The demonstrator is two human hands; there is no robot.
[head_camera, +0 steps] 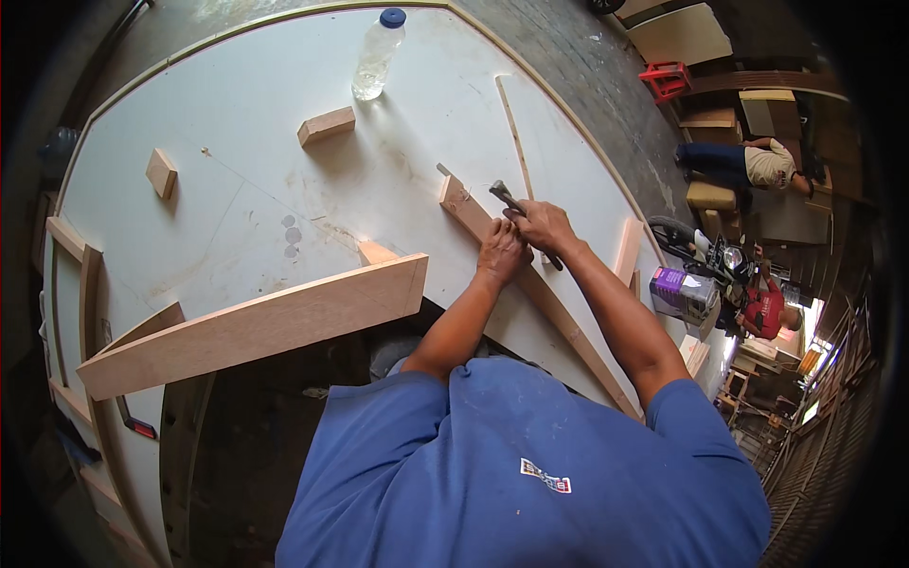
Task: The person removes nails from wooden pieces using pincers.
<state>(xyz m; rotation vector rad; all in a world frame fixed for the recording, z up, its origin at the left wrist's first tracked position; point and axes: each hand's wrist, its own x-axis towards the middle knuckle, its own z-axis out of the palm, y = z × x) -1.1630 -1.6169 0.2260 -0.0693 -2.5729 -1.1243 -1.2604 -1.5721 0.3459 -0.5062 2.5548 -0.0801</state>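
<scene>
My right hand (543, 226) grips a dark hand tool (500, 190). Its metal head points up and left, past my fingers, and its lower end sticks out below my hand. Close beside it, my left hand (504, 252) is closed over a long narrow wooden board (568, 323), the fingers bent on its upper face. Anything under those fingers is hidden. The board slants from the middle of the white worktable (270, 156) down towards my right side. Thin curled strands (463, 194) lie on its far end.
Another wide plank (263, 323) juts over the table's near edge at left. Two wood blocks (327, 126) (162, 174), a capped water bottle (378, 57) and a thin strip (516, 135) are on the tabletop. A metal can (682, 291) stands right. Two people (770, 163) (765, 310) and a motorcycle (728, 259) are beyond.
</scene>
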